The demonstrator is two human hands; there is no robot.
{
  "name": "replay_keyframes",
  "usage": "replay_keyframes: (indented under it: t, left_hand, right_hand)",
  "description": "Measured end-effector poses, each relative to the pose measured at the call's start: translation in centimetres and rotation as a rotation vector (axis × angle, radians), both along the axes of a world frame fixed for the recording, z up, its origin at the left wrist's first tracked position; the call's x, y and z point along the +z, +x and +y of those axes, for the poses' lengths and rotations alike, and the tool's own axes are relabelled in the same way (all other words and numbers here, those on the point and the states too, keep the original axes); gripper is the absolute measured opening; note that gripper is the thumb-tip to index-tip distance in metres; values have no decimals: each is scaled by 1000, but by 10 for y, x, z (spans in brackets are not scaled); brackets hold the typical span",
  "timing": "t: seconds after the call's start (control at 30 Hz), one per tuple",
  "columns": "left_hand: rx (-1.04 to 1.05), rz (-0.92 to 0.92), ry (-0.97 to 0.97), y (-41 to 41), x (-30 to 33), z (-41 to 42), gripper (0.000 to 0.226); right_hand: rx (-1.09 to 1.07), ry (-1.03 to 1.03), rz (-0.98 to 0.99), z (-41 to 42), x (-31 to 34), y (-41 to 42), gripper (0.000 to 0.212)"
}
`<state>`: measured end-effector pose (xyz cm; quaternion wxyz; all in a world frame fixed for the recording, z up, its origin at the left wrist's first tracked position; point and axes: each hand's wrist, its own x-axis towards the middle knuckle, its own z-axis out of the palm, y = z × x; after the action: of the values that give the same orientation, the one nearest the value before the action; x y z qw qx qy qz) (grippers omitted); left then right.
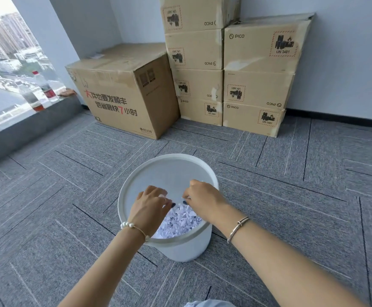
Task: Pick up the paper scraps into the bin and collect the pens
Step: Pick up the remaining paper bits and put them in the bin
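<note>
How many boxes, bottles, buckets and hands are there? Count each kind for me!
Cardboard boxes: 8, one big box and seven smaller ones stacked by the wall
Bottles: 2, on the window ledge
White bin: 1, with paper scraps inside
Hands: 2, left hand and right hand
Total: 13

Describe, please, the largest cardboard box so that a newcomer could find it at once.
Start at the window sill on the left, where two bottles stand. Right of it, on the carpet, sits the large box, left of the stacked smaller boxes. Only it carries big red and black Chinese lettering.
</note>
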<state>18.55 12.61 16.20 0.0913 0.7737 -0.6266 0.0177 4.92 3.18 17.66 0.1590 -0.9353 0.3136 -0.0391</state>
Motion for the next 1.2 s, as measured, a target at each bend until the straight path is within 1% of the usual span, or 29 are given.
replay_keyframes:
  t: [0.07,0.13,0.2,0.3,0.4,0.47,0.57,0.63,0.67,0.73,0.8,0.83,0.87,0.97,1.03,1.1,1.2]
  left_hand:
    - [-5,-13,-3,-2,0,0,24]
    - [-17,26,-7,-4,1,0,26]
    - [5,85,3,-5,1,0,28]
    - [52,82,-12,-6,1,3,22]
    - [58,61,-49,-8,1,4,21]
    - [61,95,-37,-8,2,3,25]
    - [72,161,-30,-7,3,0,31]
    - [73,163,-56,-6,3,-2,26]
    - [69,154,-69,-6,2,-2,21]
    - [65,116,-78,-6,2,-4,14]
    - [62,82,-77,-8,3,-5,13]
    - [58,74,-78,-9,5,-6,13]
    - [53,67,-82,-10,7,-6,13]
    - [45,53,-91,-17,19,-11,13]
    - [33,55,-112,-26,30,-18,12]
    - [-1,59,-133,-41,42,-28,12]
    - [-111,76,-132,-81,51,-50,12]
  right_hand:
    - [13,34,-8,0,3,0,24]
    - [25,33,19,0,6,-1,27]
    - [29,14,28,-1,7,-4,22]
    - [2,-5,3,-1,8,-6,17]
    - [-3,-57,-4,-1,8,-7,24]
    - [-19,-88,16,0,6,-5,29]
    - [-80,-75,36,0,2,-2,21]
    - [-100,-26,48,0,2,-2,14]
    - [-81,-10,59,-1,2,-3,18]
    - [-19,9,91,0,3,-7,36]
    - [12,49,102,0,3,-9,48]
    - [14,67,102,0,3,-10,51]
    - [13,77,98,0,3,-10,51]
    - [-7,79,45,-5,12,-18,37]
    - [-31,83,-8,-10,24,-32,33]
    - [-87,80,-84,-15,35,-54,28]
    - [-170,48,-146,-20,40,-108,19]
